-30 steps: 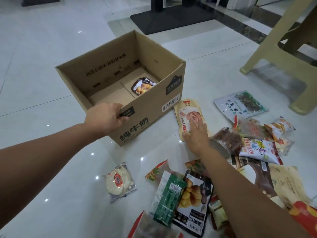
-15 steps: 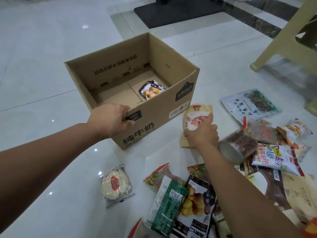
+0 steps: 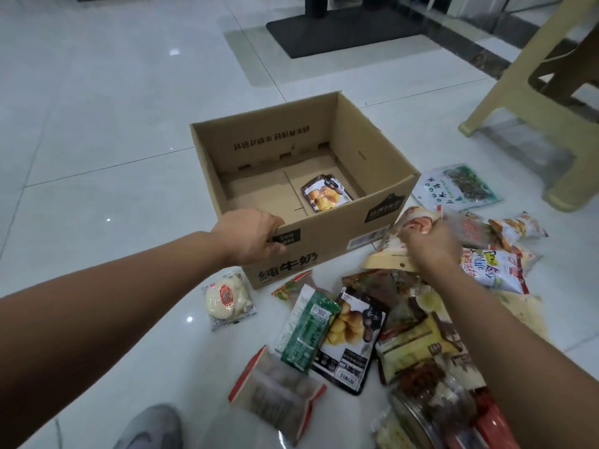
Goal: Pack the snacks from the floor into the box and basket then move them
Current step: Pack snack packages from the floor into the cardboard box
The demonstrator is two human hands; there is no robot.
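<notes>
Beige plastic chair [image 3: 557, 131] at upper right, legs standing on glossy white tiles [image 3: 97, 124]. Black flat pedestal base [image 3: 350, 34] at top centre. Dark marbled tile band [image 3: 460, 40] runs diagonally just right of it. Grey shoe [image 3: 149, 429] at bottom edge.

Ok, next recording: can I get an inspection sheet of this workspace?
Surface: glossy white tiled floor, with light reflections.
Job's things: open cardboard box holding one snack packet; snack pile on the floor in front and to the right of it; basket not seen.
Clutter: wrapped bun lying apart by the box's near corner.
Hands: left hand grips the box's near rim; right hand grips a tilted tan pouch.
Cables: nothing seen.
Surroundings: beige chair, black base, grey shoe.
</notes>
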